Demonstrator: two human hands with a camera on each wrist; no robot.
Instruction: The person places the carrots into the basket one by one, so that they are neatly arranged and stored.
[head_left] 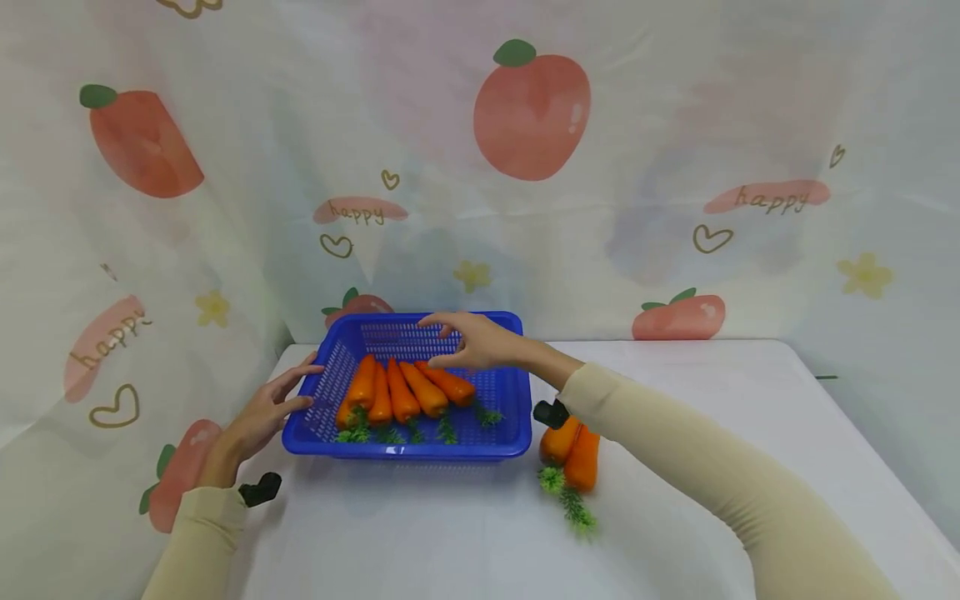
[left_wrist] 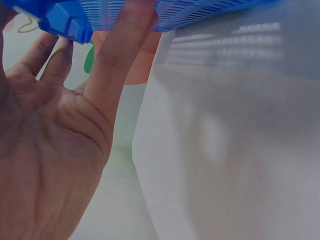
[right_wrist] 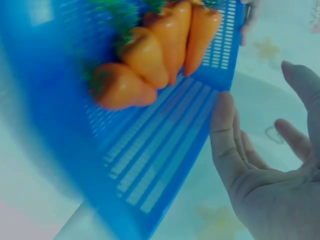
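A blue plastic basket [head_left: 405, 451] stands on the white table, holding several orange toy carrots [head_left: 403, 396] side by side with green leafy tops toward its front. My left hand [head_left: 258, 421] touches the basket's left side, its fingers extended at the rim; the left wrist view shows the palm [left_wrist: 55, 135] below the blue wall. Over the basket's back right part is my right hand [head_left: 480, 342], fingers spread with nothing between them. In the right wrist view, this hand [right_wrist: 270, 185] has one fingertip close to the basket rim; whether it touches I cannot tell.
Two more carrots [head_left: 582, 462] lie on the table just right of the basket, under the right forearm, with leafy tops toward the front. A printed cloth [head_left: 420, 108] hangs behind and on the left. White tabletop [head_left: 712, 417] extends to the right.
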